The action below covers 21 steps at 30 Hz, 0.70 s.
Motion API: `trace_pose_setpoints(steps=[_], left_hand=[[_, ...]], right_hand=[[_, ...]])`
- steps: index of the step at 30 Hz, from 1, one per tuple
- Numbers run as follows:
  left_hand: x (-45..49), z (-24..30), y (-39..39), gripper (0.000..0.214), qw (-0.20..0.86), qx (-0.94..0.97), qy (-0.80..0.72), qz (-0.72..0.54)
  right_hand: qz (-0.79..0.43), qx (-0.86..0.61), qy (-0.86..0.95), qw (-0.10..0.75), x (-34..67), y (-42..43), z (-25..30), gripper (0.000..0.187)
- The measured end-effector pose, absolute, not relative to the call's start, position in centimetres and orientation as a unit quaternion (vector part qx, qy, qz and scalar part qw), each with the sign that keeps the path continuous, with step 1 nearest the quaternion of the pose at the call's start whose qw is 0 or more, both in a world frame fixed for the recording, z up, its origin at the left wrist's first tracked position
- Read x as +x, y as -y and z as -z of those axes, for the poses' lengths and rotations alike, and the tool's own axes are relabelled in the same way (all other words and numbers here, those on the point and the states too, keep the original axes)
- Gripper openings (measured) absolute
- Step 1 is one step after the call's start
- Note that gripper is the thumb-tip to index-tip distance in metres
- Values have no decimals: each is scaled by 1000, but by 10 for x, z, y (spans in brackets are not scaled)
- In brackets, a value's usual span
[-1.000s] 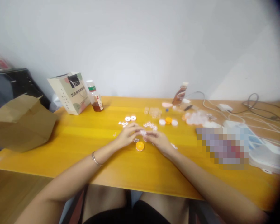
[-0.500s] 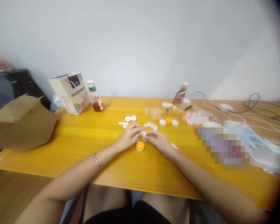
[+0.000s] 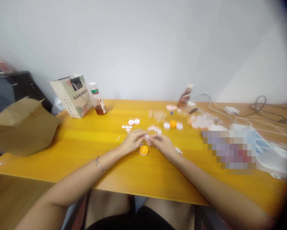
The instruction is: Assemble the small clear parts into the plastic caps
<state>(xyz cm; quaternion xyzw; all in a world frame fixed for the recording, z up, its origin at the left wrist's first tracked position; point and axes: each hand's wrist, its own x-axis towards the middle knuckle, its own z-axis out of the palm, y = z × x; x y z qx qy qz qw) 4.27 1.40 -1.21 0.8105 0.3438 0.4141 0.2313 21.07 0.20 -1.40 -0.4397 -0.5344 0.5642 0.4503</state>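
Observation:
Over the middle of the yellow wooden table (image 3: 71, 159), my left hand (image 3: 134, 140) and my right hand (image 3: 162, 143) meet fingertip to fingertip. Between them they pinch a small whitish piece (image 3: 147, 137), too blurred to name. Just below the fingers rests a round orange cap (image 3: 144, 150) with a pale rim. Small white pieces with cutouts (image 3: 155, 128) lie beyond my right fingers, and similar ones (image 3: 178, 150) are by my right wrist. Several little white discs (image 3: 127, 127) sit past my left hand, near two white rings (image 3: 134, 122).
Behind are clear small cups (image 3: 159, 115) and an orange cap between white ones (image 3: 173, 124). Two drink bottles (image 3: 99, 103) (image 3: 185, 96), a paper gift bag (image 3: 75, 97) and a brown paper bag (image 3: 23, 127) stand around. Cables (image 3: 253, 110) and plastic bags (image 3: 203, 120) fill the right.
My left fingers have shifted slightly and curled lower around the small whitish piece. Both hands stay in the same place, and the things on the table have not moved.

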Motion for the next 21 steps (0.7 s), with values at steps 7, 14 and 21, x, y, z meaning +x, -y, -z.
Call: trace_pose_setpoints(steps=[7, 14, 21], left_hand=[[46, 14, -13, 27, 381, 719, -381, -438], [49, 19, -16, 28, 449, 653, -389, -471], [47, 21, -18, 26, 511, 597, -392, -478]], right_hand=[[-541, -447, 547, 457, 209, 0, 9, 30], [-548, -443, 534, 467, 206, 2, 8, 28], [-553, -445, 520, 476, 204, 1, 10, 28]])
